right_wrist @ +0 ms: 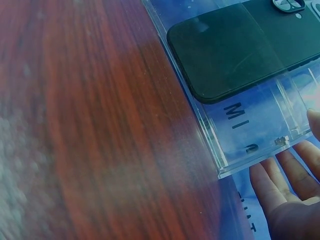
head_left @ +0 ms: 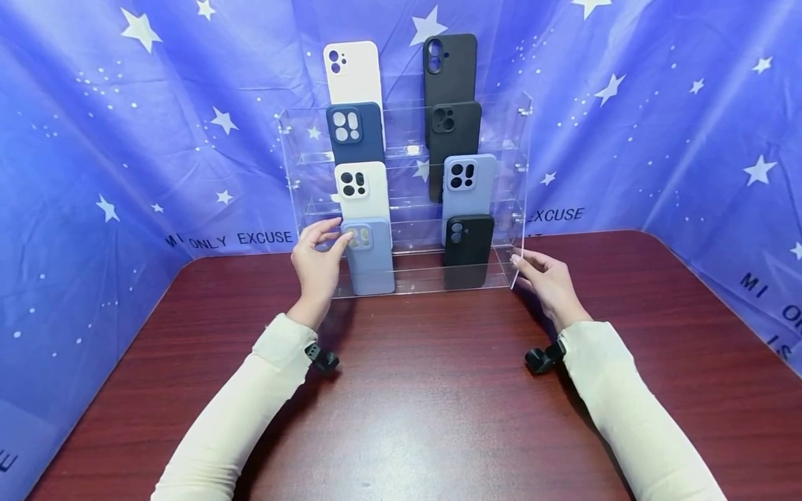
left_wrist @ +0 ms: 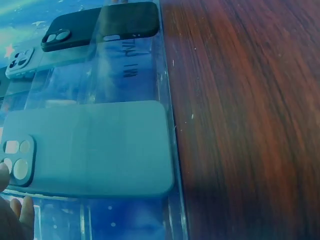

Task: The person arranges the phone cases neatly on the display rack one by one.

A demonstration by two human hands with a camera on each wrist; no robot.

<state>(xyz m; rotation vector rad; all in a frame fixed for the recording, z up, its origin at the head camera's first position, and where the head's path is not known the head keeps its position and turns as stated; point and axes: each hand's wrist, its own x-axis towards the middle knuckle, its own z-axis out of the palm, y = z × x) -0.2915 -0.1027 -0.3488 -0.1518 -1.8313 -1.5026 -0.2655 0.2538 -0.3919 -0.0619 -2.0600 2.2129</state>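
My left hand (head_left: 316, 271) pinches the upper left edge of a light blue phone case (head_left: 374, 270), its thumb by the camera cutouts. That case stands upright in the lowest tier of a clear acrylic display stand (head_left: 420, 282); the left wrist view shows its flat back (left_wrist: 100, 147) up close. At the stand's lower right side panel, my right hand (head_left: 551, 284) grips the edge, thumb on the near side and fingers outside, as the right wrist view shows. A black phone case (head_left: 468, 254) stands in the lowest tier on the right, near that hand.
Higher on the left are a white case (head_left: 370, 198), a navy case (head_left: 370, 142) and a pale pink case (head_left: 357, 76). A lavender-blue case (head_left: 476, 195) and two black cases rise on the right. Behind the wooden table (head_left: 407, 390) hangs a blue starry cloth (head_left: 250, 56).
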